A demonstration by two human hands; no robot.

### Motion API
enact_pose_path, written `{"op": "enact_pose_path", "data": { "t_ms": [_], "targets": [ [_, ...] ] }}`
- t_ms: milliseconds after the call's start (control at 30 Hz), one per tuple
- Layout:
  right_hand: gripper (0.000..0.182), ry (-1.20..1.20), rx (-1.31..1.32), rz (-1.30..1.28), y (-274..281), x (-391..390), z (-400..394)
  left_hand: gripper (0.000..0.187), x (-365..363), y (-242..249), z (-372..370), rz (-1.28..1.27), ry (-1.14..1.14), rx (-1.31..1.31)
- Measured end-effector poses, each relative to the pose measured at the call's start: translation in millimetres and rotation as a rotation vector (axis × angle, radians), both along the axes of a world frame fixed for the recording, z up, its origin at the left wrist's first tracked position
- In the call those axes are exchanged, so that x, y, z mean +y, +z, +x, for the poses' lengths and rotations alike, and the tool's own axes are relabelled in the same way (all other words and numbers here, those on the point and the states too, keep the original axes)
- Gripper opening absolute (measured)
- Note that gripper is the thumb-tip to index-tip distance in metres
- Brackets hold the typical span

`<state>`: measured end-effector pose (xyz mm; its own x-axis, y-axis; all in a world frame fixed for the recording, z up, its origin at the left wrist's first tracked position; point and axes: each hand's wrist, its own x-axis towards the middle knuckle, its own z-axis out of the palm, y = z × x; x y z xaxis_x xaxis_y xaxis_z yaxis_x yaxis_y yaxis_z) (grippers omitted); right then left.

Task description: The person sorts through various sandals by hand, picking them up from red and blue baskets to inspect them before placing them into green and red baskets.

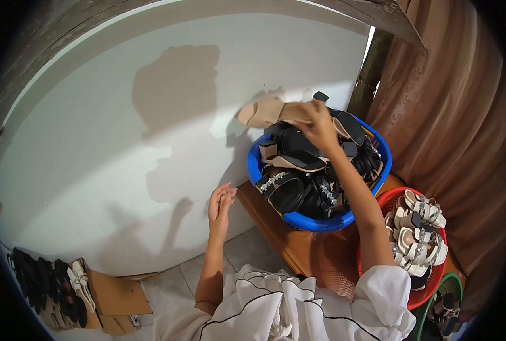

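My right hand (pixel 318 124) grips a beige sandal (pixel 262 112) near its heel end, with the toe pointing left. It is over the blue basket (pixel 253 165), which is heaped with black sandals (pixel 298 145), some of them with sparkling straps. Beige edges and block heels show among the pile. My left hand (pixel 222 203) is raised in front of the white wall, to the left of the basket. Its fingers are extended and nothing is in them.
A red basket (pixel 364 267) of white jewelled sandals (pixel 420 238) stands at the right, by a brown curtain (pixel 452 113). Below it is a green basket (pixel 456 279) with more shoes. At lower left, several dark shoes (pixel 48 278) lie by a cardboard box (pixel 116 295). The blue basket rests on a wooden table (pixel 276 230).
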<state>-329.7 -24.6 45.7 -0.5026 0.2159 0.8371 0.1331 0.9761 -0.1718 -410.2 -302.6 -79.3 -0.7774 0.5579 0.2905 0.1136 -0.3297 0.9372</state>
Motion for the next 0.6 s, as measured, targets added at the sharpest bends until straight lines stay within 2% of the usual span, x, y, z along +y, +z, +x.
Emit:
{"op": "enact_pose_path", "data": {
  "t_ms": [67,133,200,300,367,400,467,533,567,600],
  "targets": [
    [0.046,0.051,0.152,-0.112,4,6,26,0.028,3,-2,-6,-0.022,-0.014,0.017],
    [0.047,0.001,0.242,-0.025,10,4,60,0.028,10,-3,-11,-0.032,-0.042,0.059],
    [0.049,-0.04,0.305,-0.052,8,3,91,0.03,23,-5,-22,-0.035,-0.09,0.132],
    [0.051,-0.065,0.373,-0.151,-5,9,129,0.038,50,2,-44,-0.196,-0.053,0.529],
    [0.048,-0.055,0.403,-0.266,-22,16,149,0.043,77,6,-64,-0.174,-0.049,0.788],
    [0.046,-0.01,0.44,-0.451,-35,20,157,0.046,90,10,-70,-0.158,-0.045,0.917],
    [0.043,0.088,0.514,-0.816,-61,26,171,0.049,109,26,-74,-0.23,-0.194,1.007],
    [0.041,0.321,0.585,-1.334,-71,10,179,0.053,126,32,-79,-0.278,-0.325,1.073],
    [0.041,0.338,0.607,-1.47,-70,-5,181,0.056,139,28,-85,-0.293,-0.385,1.092],
    [0.045,0.391,0.514,-1.618,-79,-6,193,0.058,149,27,-88,-0.308,-0.446,1.111]
  ]
}}
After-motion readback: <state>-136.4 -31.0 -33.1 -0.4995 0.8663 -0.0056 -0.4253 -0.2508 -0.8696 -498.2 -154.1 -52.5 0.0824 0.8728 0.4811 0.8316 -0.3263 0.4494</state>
